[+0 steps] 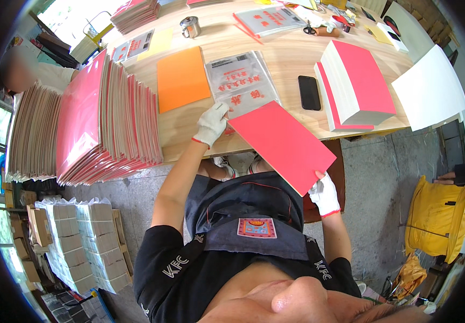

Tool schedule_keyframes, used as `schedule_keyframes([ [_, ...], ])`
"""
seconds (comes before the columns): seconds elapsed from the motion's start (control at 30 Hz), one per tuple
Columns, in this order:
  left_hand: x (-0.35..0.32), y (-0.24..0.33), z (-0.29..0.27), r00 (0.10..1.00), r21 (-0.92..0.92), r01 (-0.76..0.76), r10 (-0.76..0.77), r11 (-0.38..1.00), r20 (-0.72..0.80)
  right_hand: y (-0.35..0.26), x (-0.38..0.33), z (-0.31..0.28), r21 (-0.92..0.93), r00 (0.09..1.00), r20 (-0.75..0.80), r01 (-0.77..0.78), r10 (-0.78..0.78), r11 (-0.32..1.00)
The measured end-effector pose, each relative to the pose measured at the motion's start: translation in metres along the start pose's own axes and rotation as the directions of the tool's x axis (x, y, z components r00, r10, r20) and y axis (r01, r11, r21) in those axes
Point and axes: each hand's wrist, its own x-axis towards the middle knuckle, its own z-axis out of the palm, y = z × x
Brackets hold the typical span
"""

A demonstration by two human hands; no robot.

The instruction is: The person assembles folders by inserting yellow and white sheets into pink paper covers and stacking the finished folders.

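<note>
Right hand [325,195], white-gloved, is closed on the near right corner of a flat pink rectangular board [286,144]. The board's long axis runs diagonally, from that near corner over the lap up to the far left corner at the table edge. It is tilted, its far end resting over the edge of the pale wooden table [291,56].

Left hand [211,124], also gloved, lies fingers curled on the near edge of a clear plastic sleeve with red print [241,82], touching the board's far end.

Beside the sleeve: an orange sheet [182,78] to the left, a black phone [309,92] to the right. Beyond the phone, a thick pink-topped stack [356,83]. Far left, a leaning stack of pink-covered boards [108,118].
</note>
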Motion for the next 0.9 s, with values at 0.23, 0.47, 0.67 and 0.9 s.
schedule_keyframes([
  [0.23,0.016,0.008,-0.017,0.986,-0.6,0.107,-0.007,0.793,0.166,-0.003,-0.005,0.013,0.026,1.0,-0.025,0.015,-0.014,1.0],
  [0.47,0.0,0.036,-0.019,0.996,-0.083,-0.08,0.082,0.993,0.018,0.003,-0.015,0.029,-0.036,0.998,0.009,0.06,-0.059,0.998],
  [0.67,-0.037,0.083,0.055,0.8,-0.832,-0.203,-0.403,0.516,-0.445,0.022,-0.041,0.05,-0.078,0.993,0.045,0.109,-0.105,0.991],
  [0.9,-0.046,0.1,0.164,0.861,-0.878,0.229,-0.334,-0.421,0.385,0.034,-0.064,0.048,-0.054,0.998,0.063,-0.002,0.005,0.999],
])
